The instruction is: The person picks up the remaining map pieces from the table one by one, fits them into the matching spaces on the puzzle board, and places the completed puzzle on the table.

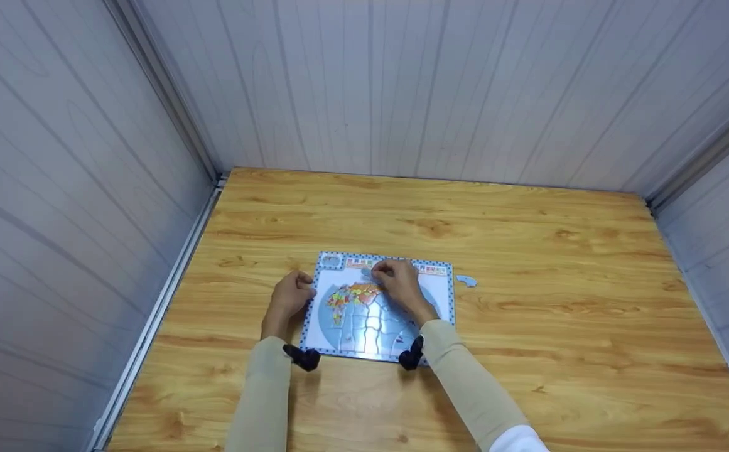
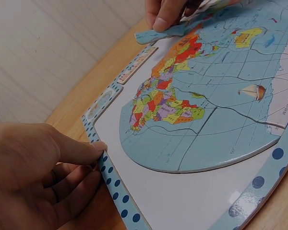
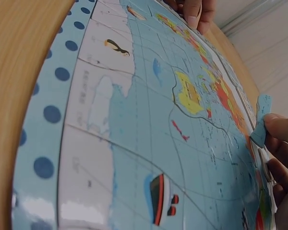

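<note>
A world-map jigsaw puzzle board (image 1: 443, 295) with a blue dotted border lies flat on the table. My right hand (image 1: 404, 287) pinches a small blue puzzle piece (image 3: 261, 120) between thumb and fingers, over the board's top edge. The same piece (image 2: 156, 36) shows tilted above the white margin in the left wrist view. At the board's left side, my left hand (image 2: 53, 172) holds the dotted border, thumb on its edge and the other fingers curled alongside. Fitted map pieces (image 2: 221, 120) fill much of the oval; my right hand hides part of the top in the head view.
One loose blue puzzle piece (image 1: 466, 280) lies on the wooden table (image 1: 559, 314), just right of the board. Pale panel walls (image 1: 402, 88) rise behind the table and on both sides.
</note>
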`<state>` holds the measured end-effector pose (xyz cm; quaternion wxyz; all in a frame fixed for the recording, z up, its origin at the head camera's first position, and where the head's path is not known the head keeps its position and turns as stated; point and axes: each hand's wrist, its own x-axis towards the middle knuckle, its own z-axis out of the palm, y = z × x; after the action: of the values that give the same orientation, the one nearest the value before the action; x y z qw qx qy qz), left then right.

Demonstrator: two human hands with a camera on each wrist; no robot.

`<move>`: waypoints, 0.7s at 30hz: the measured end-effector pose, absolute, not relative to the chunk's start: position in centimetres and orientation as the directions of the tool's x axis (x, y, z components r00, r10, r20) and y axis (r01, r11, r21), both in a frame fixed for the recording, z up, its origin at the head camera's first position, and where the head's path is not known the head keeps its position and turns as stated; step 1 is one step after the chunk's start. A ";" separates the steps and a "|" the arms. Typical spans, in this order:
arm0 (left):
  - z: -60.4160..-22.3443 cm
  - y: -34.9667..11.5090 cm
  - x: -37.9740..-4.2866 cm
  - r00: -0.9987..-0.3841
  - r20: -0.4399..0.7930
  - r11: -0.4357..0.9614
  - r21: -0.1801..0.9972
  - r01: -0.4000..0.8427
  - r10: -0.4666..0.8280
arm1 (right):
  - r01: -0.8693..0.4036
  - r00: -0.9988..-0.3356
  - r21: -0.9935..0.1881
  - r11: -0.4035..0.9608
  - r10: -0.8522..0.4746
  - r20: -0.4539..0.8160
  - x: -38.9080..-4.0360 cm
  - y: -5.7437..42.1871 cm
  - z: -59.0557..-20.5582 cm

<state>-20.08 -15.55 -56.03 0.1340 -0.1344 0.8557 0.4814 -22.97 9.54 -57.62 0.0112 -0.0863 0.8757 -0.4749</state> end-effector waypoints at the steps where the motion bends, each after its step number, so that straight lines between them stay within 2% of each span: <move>1: -56.1 -15.5 -20.1 -0.927 -0.360 0.499 0.788 -0.361 -0.102 | -0.145 -0.984 -0.832 0.535 -0.166 0.065 -23.0 9.5 -57.6; 8: -56.1 -15.5 -20.1 -0.927 -0.362 0.492 0.793 -0.360 -0.094 | -0.161 -0.981 -0.808 0.567 -0.179 0.071 -23.0 9.3 -57.6; 21: -56.1 -15.7 -20.0 -0.928 -0.361 0.501 0.787 -0.359 -0.099 | -0.284 -0.956 -0.727 0.625 -0.239 0.167 -22.7 9.2 -58.3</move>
<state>-20.00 -15.65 -56.13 0.1354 -0.1338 0.8556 0.4813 -22.70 9.21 -58.25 -0.0272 -0.1452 0.9011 -0.4077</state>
